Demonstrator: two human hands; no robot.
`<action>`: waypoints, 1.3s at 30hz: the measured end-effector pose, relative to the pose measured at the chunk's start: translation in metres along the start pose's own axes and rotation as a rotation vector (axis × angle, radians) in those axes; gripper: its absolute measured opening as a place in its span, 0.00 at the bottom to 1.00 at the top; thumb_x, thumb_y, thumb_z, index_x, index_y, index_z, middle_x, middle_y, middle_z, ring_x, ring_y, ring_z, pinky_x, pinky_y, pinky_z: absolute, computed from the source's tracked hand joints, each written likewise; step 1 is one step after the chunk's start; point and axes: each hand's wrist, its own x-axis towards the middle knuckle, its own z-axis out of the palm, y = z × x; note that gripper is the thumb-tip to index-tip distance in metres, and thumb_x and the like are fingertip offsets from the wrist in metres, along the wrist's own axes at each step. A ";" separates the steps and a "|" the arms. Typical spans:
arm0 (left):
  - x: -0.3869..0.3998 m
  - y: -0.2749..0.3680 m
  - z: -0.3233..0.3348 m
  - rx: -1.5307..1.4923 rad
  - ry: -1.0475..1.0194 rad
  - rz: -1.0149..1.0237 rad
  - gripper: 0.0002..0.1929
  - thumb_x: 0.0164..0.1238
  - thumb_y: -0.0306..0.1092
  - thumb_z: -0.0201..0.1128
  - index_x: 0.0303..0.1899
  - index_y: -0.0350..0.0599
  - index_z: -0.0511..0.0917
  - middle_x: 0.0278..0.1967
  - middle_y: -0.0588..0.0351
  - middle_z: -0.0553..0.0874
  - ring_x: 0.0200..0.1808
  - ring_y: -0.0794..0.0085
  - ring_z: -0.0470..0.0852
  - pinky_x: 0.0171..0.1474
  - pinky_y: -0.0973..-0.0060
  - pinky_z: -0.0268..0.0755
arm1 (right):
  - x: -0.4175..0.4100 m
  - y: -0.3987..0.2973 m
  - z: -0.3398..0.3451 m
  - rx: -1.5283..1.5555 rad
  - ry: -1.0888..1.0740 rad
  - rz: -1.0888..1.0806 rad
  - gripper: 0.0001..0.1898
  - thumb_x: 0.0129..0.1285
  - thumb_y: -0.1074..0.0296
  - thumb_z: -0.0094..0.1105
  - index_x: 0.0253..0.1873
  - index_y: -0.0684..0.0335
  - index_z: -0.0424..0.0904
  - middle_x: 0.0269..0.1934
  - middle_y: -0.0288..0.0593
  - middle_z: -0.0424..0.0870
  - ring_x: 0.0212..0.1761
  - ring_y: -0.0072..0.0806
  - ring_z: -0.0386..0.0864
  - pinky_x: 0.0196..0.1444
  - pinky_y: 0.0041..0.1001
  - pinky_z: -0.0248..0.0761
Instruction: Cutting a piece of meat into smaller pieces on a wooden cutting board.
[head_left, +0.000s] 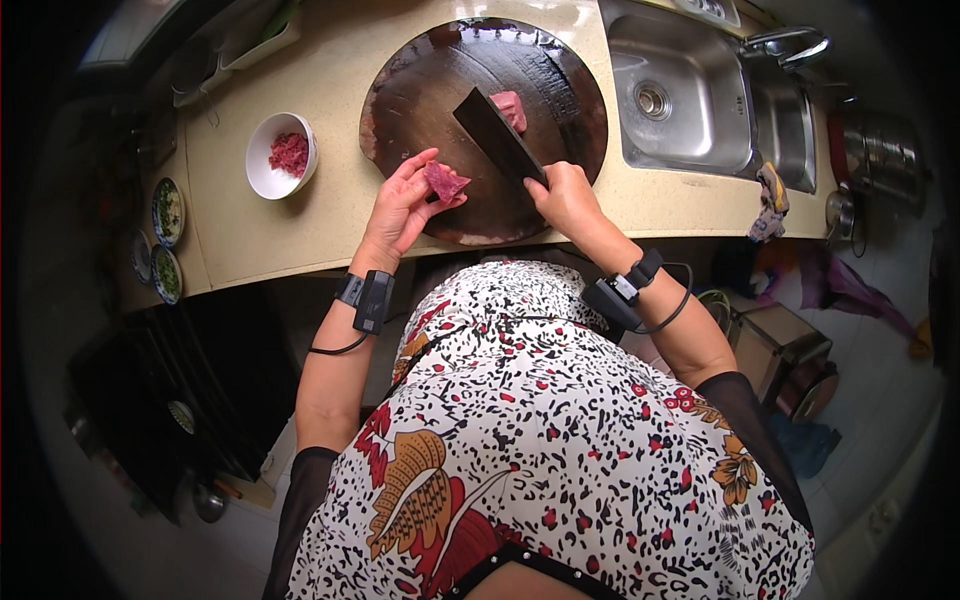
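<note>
My left hand (403, 201) grips a small piece of raw red meat (447, 184) between thumb and fingers, above the near left part of a round wooden chopping board (420, 90). In my right hand (570, 196) is a dark-bladed cleaver (495, 135), its blade slanting away to the upper left over the board. The cleaver's handle is hidden by my fingers. Just beyond the blade lies a larger chunk of pink meat (510, 111), partly covered by it. A white bowl (259, 161) on the counter to the left contains cut raw meat (289, 154).
A steel double sink (675, 127) with a faucet (787, 46) is set into the counter (337, 82) on the right. A cloth (769, 202) hangs over the front edge. Small dishes of chopped green food (166, 274) stand at the far left.
</note>
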 end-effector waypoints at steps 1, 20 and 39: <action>0.000 -0.002 -0.003 -0.060 -0.060 0.005 0.23 0.71 0.29 0.56 0.65 0.37 0.64 0.54 0.48 0.78 0.59 0.56 0.77 0.62 0.51 0.72 | 0.000 0.000 0.000 -0.002 -0.003 -0.003 0.11 0.58 0.67 0.62 0.33 0.73 0.82 0.26 0.65 0.78 0.34 0.59 0.79 0.39 0.46 0.73; 0.005 -0.004 0.009 0.153 0.002 -0.023 0.26 0.69 0.28 0.58 0.66 0.33 0.64 0.63 0.43 0.73 0.59 0.62 0.78 0.59 0.67 0.73 | 0.002 0.007 0.000 0.030 0.006 0.000 0.12 0.58 0.66 0.63 0.34 0.73 0.82 0.26 0.65 0.79 0.34 0.58 0.80 0.39 0.45 0.74; 0.010 -0.001 0.006 0.186 0.010 0.024 0.26 0.68 0.24 0.58 0.66 0.33 0.65 0.61 0.43 0.75 0.55 0.66 0.80 0.54 0.73 0.76 | 0.005 0.008 -0.002 0.031 0.000 0.026 0.13 0.57 0.66 0.64 0.35 0.74 0.83 0.27 0.66 0.79 0.35 0.58 0.80 0.39 0.44 0.74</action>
